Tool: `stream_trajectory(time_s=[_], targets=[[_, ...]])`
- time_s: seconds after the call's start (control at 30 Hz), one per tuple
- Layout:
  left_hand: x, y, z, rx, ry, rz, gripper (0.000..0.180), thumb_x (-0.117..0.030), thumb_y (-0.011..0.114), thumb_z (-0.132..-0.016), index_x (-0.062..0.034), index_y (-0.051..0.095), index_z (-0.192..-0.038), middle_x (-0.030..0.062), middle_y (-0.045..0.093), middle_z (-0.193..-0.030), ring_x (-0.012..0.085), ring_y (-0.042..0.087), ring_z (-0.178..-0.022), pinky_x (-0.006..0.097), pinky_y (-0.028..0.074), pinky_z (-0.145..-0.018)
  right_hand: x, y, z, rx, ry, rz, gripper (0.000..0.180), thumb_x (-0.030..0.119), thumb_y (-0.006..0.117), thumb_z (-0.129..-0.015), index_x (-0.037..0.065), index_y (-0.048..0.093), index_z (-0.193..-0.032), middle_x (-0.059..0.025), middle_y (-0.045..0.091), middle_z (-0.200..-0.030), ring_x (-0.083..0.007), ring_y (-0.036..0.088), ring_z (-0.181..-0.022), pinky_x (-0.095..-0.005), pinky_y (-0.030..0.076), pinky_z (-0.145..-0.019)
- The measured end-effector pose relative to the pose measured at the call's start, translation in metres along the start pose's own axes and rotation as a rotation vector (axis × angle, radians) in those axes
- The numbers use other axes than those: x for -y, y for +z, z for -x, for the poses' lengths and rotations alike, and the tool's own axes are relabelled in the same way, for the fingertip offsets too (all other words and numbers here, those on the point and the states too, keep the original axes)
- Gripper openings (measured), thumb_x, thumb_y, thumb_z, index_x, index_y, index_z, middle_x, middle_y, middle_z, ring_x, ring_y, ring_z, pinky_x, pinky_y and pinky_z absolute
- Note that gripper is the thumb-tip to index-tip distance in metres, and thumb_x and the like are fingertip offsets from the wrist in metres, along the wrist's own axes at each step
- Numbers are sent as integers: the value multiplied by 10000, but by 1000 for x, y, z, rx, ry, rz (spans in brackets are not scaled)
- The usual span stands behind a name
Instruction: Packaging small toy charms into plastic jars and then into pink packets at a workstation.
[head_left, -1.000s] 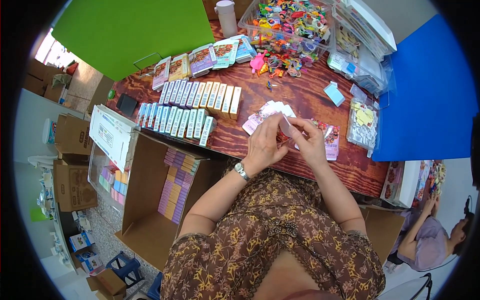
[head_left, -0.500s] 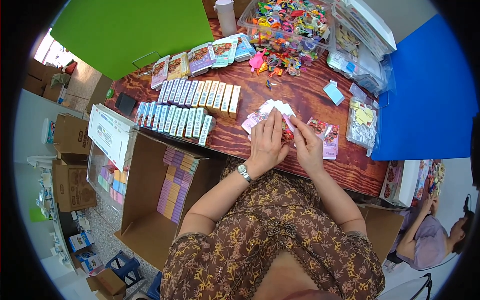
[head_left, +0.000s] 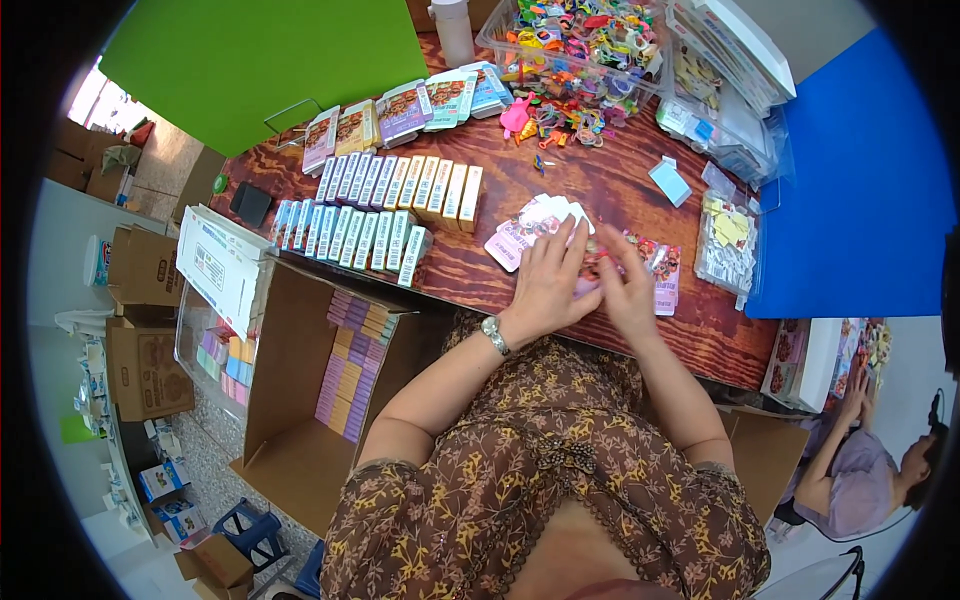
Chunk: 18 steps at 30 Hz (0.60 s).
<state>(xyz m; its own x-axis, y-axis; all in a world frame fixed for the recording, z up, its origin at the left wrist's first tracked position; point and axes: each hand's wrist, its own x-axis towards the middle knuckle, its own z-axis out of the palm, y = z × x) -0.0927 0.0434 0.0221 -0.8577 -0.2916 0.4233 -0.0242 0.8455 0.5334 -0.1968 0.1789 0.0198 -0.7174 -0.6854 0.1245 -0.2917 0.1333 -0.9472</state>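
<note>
Desk (head_left: 480,270): dark red-brown wood, carries nearly all the stock. Both hands work at its near edge, right of centre.

Cardboard carton (head_left: 300,400): open, standing off the desk edge to the left of and below the left hand. One column of purple and yellow packs is stacked inside; most of the carton floor shows bare, so I judge the filling to be at an early stage.

Clear bin of coloured trinkets (head_left: 570,40): far side of the desk, well beyond the hands, heaped full, with some pieces spilled in front of it.

Rows of small upright boxes (head_left: 370,215): two rows, to the left of the left hand and well apart from it, neatly lined up. These look finished and waiting.

Fan of white-and-pink cards (head_left: 530,230): just beyond the fingertips, touching the left hand. Several remain loose.

Small printed packets (head_left: 660,270): lying just right of the right hand.

Left hand (head_left: 548,285): palm down, fingers spread, pressing on the cards. Right hand (head_left: 625,290): close against the left, fingers curled over a small reddish item between the two hands; the item is mostly covered, so what it is, and whether it is pinched or only pressed, cannot be told.
</note>
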Motion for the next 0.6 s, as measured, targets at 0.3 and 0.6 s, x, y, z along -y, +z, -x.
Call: stream_trajectory(time_s=[0.3,0.6], targets=[[76,27,-7,140,-281,-277,1078,-421,861,-681,81,322,-1467,250,489,-1349,418,443,-1283,530,383,-1023,-47,-90,-29,-136,114,507,505,125,596,-967,13,479,-1445,-215,590,-1361,-291,569,-1266,-386,439,-1053],[45,4,-12,-181,-356,79,899,-244,894,-648,40,419,-1356,213,540,-1219,375,546,-1155,441,468,-963,17,-15,-18,-101,-414,569,479,133,686,-904,60,573,-1364,-228,497,-1440,-383,510,-1289,-454,418,-1057]])
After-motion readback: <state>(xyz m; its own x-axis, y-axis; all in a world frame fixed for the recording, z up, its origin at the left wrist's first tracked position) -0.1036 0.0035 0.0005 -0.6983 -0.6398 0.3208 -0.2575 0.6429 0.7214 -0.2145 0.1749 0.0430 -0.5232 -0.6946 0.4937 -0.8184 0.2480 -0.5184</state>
